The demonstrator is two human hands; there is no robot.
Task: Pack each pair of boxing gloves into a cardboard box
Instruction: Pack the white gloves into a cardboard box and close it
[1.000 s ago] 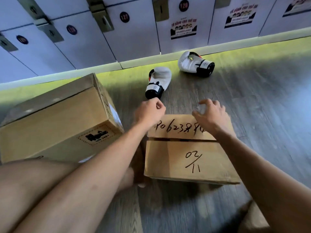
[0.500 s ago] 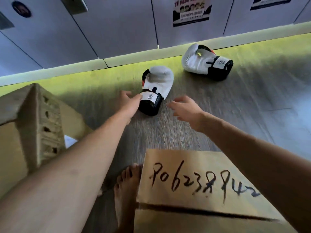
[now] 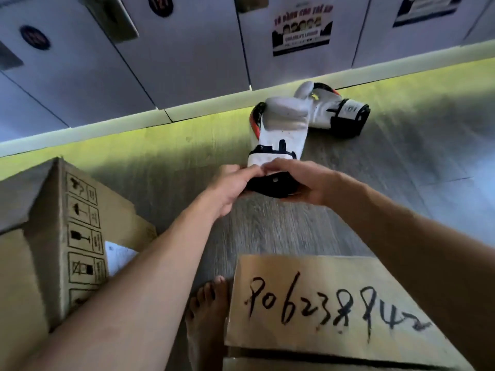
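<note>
here, near glove's cuff (image 3: 271, 186) between left fingers (image 3: 247, 173) and right fingers (image 3: 285, 166)

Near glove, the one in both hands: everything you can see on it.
The near glove is white, padded and leather-like, with orange trim on its left edge, a white wrist strap and a black cuff. The cuff points toward the person, the padded end toward the lockers. The left hand grips the cuff from the left, the right hand from the right, fingers over the strap. Its far end overlaps the far glove; contact cannot be told.
</note>
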